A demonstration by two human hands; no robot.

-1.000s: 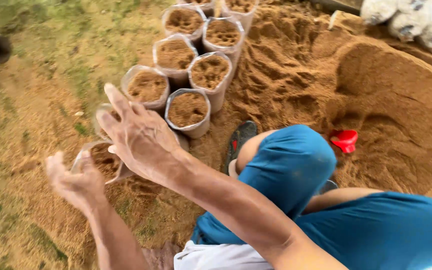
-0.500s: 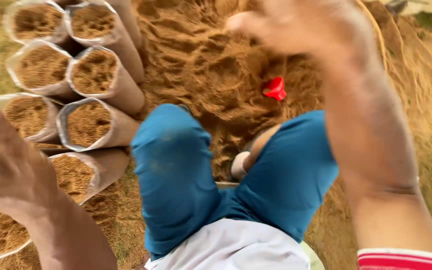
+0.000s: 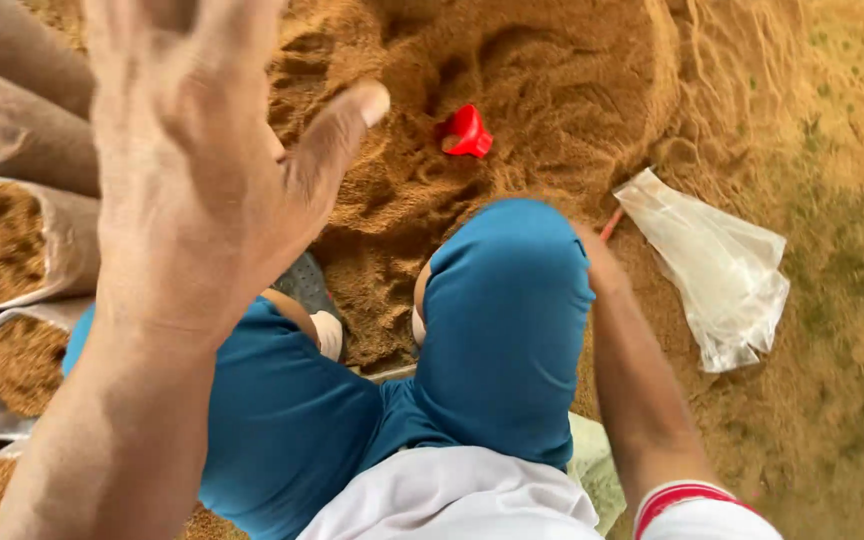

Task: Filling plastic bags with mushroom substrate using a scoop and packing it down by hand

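The left hand (image 3: 187, 170) fills the upper left of the frame, raised close to the camera with fingers spread wide and the thumb pointing right; it holds nothing. A second ago it hovered over the filled bags and half a second ago it was low at the left edge, so it has lifted clear of them. The right hand (image 3: 600, 262) is at centre right, mostly hidden behind the right knee in blue shorts (image 3: 507, 320); it was raised and open half a second ago and has come down to the ground beside an empty clear plastic bag (image 3: 717, 265). Whether it grips anything cannot be told, though a thin red strip shows just above it. That crumpled, see-through, unmarked bag lies flat at middle right. Above the knees, at upper centre, a small red scoop (image 3: 467, 132) sits half sunk in a mound of brown sawdust-like material (image 3: 552, 80). Along the left edge, clear plastic bags packed with the same brown material (image 3: 2, 245) lie stacked, open mouths facing the camera, without labels. Patchy green ground (image 3: 842, 260) shows at far right.
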